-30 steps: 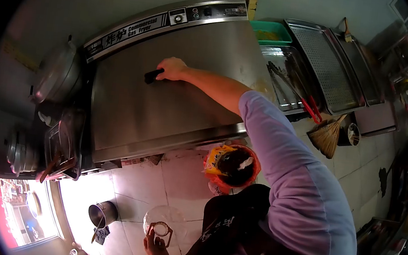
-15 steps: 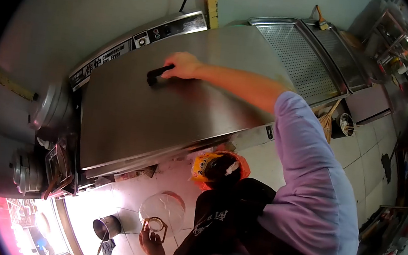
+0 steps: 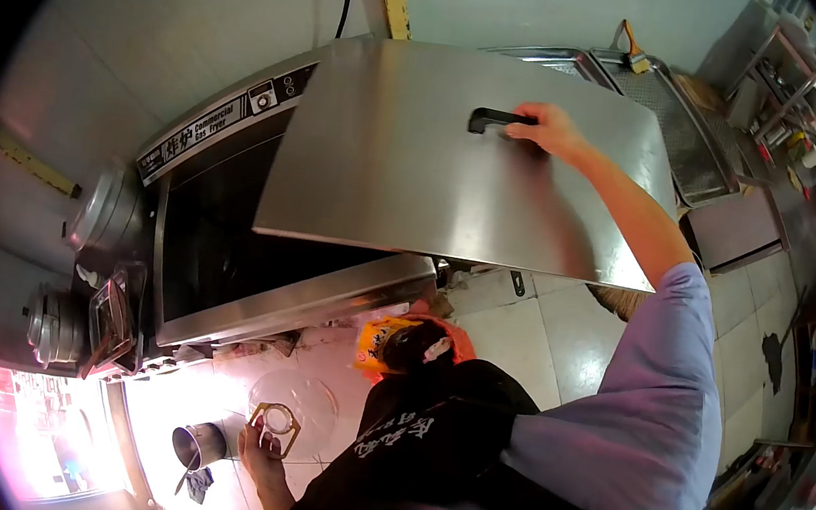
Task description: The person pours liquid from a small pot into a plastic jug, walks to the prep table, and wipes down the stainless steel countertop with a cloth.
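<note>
My right hand [image 3: 551, 133] is closed round the black handle [image 3: 500, 121] of a large stainless-steel fryer lid [image 3: 387, 172]. The lid is shifted to the right and lifted, so the left part of the gas fryer [image 3: 201, 146] lies uncovered. A dark interior [image 3: 219, 234] shows there. Low in the view, my left hand [image 3: 260, 455] grips the gold-coloured angular handle [image 3: 291, 430] of a clear round piece that looks like a transparent lid [image 3: 318, 406]. Its fingers are partly hidden by that handle.
Metal trays [image 3: 691, 151] stand right of the fryer, with a brush [image 3: 637, 55] on one. A metal bucket [image 3: 198, 445] sits on the tiled floor. An orange bag [image 3: 459, 339] is by the fryer front. Lidded pots [image 3: 58, 326] and a wire rack [image 3: 117, 318] stand at left.
My right hand has moved right with the steel lid, opening the fryer's left side and covering most of the perforated tray. My left hand keeps the clear round piece, shifted slightly left in view.
</note>
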